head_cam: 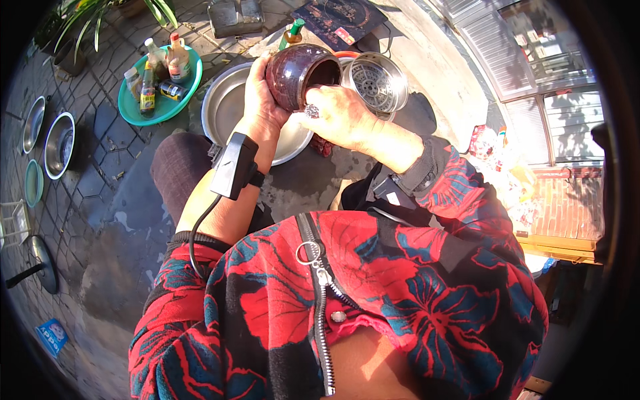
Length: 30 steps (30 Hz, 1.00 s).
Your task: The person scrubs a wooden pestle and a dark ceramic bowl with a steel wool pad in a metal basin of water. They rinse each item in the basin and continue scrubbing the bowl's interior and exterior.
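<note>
A dark brown glazed ceramic jar (pixel 289 70) is tilted on its side above a wide metal basin (pixel 227 102), its mouth turned to the right. My left hand (pixel 262 95) supports the jar from its left side and base. At the rim, my right hand (pixel 340 112) has its fingers curled at the mouth, partly inside. Between those fingers a small grey crumpled scrubber (pixel 312 111) shows; its exact kind is hard to tell. The jar's interior is mostly in shadow and hidden by my fingers.
Left of the basin, a green plastic basin (pixel 126 112) holds several bottles and a jar. A metal steamer pot (pixel 400 82) stands on the right, and a green-capped bottle (pixel 291 36) behind the jar. More metal bowls (pixel 60 170) lie far left on the paving.
</note>
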### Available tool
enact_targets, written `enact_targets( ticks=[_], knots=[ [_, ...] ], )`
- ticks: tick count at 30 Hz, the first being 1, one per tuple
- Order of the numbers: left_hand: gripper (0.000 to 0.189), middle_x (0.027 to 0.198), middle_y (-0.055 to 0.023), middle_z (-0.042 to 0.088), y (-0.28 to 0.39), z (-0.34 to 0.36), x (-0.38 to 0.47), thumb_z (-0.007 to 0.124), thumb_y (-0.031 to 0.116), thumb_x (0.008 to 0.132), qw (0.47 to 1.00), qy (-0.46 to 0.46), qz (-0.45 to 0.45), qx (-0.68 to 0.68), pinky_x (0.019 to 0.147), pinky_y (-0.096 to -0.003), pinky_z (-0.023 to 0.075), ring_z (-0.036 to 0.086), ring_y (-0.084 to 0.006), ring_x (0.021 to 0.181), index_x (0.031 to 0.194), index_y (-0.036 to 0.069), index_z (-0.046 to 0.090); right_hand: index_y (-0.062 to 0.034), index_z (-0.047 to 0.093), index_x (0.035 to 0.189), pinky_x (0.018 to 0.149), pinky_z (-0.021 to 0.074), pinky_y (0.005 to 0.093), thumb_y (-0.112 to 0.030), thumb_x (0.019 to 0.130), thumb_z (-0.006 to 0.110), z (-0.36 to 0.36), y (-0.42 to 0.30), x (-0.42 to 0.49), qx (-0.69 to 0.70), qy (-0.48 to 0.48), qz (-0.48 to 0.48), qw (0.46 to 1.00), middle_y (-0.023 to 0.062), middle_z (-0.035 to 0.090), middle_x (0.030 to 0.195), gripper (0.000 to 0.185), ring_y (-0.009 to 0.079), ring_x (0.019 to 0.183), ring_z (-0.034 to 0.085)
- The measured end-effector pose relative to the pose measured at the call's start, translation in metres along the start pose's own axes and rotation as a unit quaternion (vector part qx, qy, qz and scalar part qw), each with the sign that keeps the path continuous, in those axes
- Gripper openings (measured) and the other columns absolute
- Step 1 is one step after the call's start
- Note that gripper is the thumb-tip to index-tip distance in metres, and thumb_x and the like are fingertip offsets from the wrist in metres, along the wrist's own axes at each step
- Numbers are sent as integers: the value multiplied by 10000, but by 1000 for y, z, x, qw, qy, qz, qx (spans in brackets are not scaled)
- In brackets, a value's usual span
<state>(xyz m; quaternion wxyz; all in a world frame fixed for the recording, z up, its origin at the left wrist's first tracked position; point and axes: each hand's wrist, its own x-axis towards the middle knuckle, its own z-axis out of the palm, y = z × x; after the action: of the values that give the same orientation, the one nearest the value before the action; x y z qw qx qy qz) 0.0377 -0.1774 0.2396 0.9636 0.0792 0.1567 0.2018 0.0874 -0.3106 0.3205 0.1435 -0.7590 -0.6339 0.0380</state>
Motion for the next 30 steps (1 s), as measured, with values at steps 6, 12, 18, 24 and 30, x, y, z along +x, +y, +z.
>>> enact_targets(
  ticks=[6, 12, 18, 24, 30],
  knots=[
    [532, 1096, -133, 632, -3, 6, -9, 498, 507, 885, 997, -59, 34, -46, 910, -442, 481, 607, -290, 1001, 1140, 46, 575, 9, 593, 1091, 834, 462, 277, -224, 843, 696, 8, -15, 16, 685, 142, 157, 697, 47, 626, 1024, 355, 128, 895, 573],
    [433, 1066, -138, 638, 2, 1, -7, 522, 394, 873, 997, -70, -10, -41, 875, -433, 502, 613, -290, 974, 1102, 32, 583, -27, 601, 927, 800, 474, 427, -286, 822, 627, 11, -3, 0, 9, -9, -43, 999, 166, 632, 882, 281, 330, 860, 616],
    [428, 1077, -140, 636, -2, 0, -1, 487, 383, 887, 998, -40, -17, -35, 888, -443, 494, 612, -297, 979, 1108, 28, 579, -44, 576, 827, 731, 481, 420, -183, 717, 659, 8, 10, -2, -199, 21, -143, 969, 132, 597, 831, 196, 302, 780, 598],
    [554, 1095, -133, 630, 0, 6, -6, 479, 533, 890, 997, -53, 57, -23, 873, -437, 508, 612, -288, 999, 1145, 49, 565, 4, 624, 1035, 761, 503, 265, -184, 775, 729, 9, -18, 18, 279, 69, 175, 942, 92, 668, 981, 338, 111, 854, 621],
    [448, 1094, -138, 632, 7, 7, -10, 509, 427, 870, 998, -18, 57, -18, 871, -436, 505, 610, -288, 996, 1123, 65, 587, -13, 591, 937, 742, 496, 356, -238, 793, 682, 10, -12, 15, -25, -13, -16, 999, 181, 616, 905, 282, 290, 832, 623]
  ],
)
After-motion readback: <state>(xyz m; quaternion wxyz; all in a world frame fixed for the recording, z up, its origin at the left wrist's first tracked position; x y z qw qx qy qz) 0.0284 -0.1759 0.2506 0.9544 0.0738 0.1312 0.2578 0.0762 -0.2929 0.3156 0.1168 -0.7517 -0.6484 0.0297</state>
